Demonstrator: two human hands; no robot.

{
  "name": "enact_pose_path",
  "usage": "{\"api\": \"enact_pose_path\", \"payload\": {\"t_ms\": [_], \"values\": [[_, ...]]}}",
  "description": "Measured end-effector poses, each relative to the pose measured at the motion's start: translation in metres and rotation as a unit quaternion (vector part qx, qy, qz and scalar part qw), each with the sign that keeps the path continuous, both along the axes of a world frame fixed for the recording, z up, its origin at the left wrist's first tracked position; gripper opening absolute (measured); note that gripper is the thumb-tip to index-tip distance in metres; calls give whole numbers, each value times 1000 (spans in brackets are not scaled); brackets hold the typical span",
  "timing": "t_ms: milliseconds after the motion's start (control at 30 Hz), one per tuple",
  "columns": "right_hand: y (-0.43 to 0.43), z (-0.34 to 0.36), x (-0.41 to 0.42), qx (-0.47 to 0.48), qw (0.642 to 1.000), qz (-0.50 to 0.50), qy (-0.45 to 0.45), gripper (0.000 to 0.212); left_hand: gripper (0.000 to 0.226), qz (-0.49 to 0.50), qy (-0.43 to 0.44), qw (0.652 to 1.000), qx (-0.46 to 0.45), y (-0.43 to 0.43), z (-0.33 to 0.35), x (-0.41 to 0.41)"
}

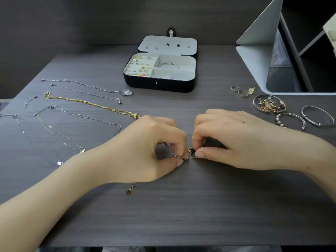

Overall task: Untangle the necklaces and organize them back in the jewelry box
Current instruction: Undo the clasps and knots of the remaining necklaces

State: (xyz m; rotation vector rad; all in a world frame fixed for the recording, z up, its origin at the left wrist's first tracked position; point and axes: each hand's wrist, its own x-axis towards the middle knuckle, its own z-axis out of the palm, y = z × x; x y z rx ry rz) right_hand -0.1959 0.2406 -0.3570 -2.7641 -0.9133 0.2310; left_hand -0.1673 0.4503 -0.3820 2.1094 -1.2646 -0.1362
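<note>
A tangled rose-gold necklace (189,155) with a dark pendant lies at the middle of the dark table. My left hand (145,148) pinches its chain from the left, and my right hand (234,139) pinches the knot and pendant from the right. The chain's loose end with a small tag (129,190) trails out below my left wrist. Several untangled necklaces lie spread at the left, among them a gold chain (91,104) and a silver one with a heart pendant (125,92). The open black jewelry box (158,84) stands at the back centre, holding rings, earrings and a bracelet.
Bangles (317,118), a charm bracelet (289,121), a ring of charms (269,106) and loose rings (240,90) lie at the right. A white stand (254,57) rises at the back right. The table's front edge (163,244) is close to me.
</note>
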Motion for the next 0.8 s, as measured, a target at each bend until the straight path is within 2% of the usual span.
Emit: {"api": "enact_pose_path", "payload": {"t_ms": [100, 233, 433, 633, 800], "values": [[2, -2, -1, -3, 1000, -11, -14, 18, 9, -2, -19, 1000, -10, 0, -2, 0], [6, -3, -3, 4, 999, -38, -34, 15, 7, -33, -89, 995, 7, -3, -3, -3], [13, -3, -4, 62, 992, -105, -4, 29, 8, -67, -174, 980, 63, 1, -3, -8], [17, -5, -9, 56, 989, -134, 0, 10, 10, -77, -201, 973, 80, 2, 0, -13], [21, -9, -13, 46, 989, -140, -29, 10, 18, -71, -203, 973, 88, 1, -1, -14]]}}
